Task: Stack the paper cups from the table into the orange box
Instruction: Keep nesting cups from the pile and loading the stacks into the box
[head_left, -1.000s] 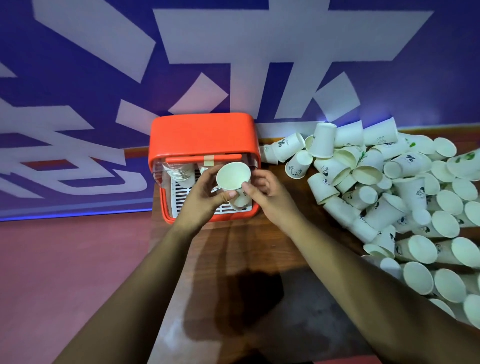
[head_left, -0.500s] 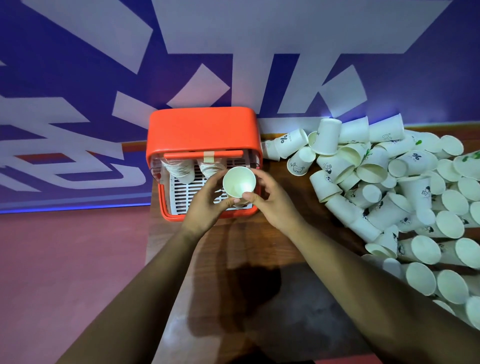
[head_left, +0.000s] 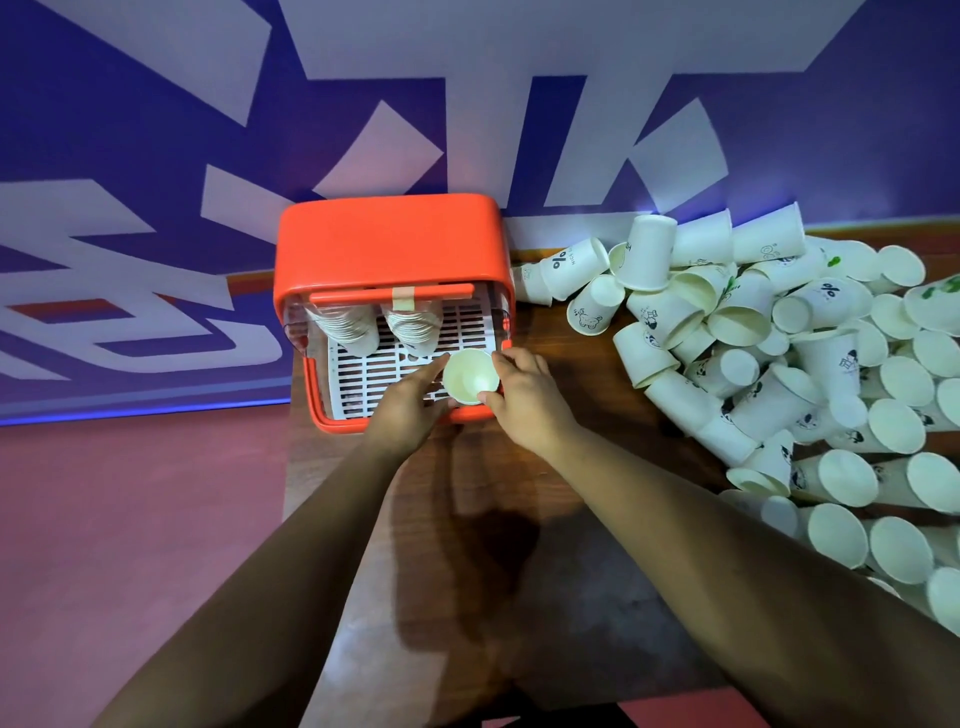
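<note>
Two nested stacks of white paper cups (head_left: 348, 325) lie beyond my left fingers (head_left: 428, 373), at the back of the orange plastic box (head_left: 387, 239). My left hand (head_left: 408, 410) and right hand (head_left: 527, 402) together pinch one white paper cup (head_left: 470, 376) between them. Its mouth faces up at me, so its long axis points down at the white slatted floor (head_left: 363, 379) just beneath. Setting it down looks like a short straight drop. Loose white cups (head_left: 779, 364) are heaped on the brown wooden worktop (head_left: 571, 467), well right of my right fingers (head_left: 508, 359).
</note>
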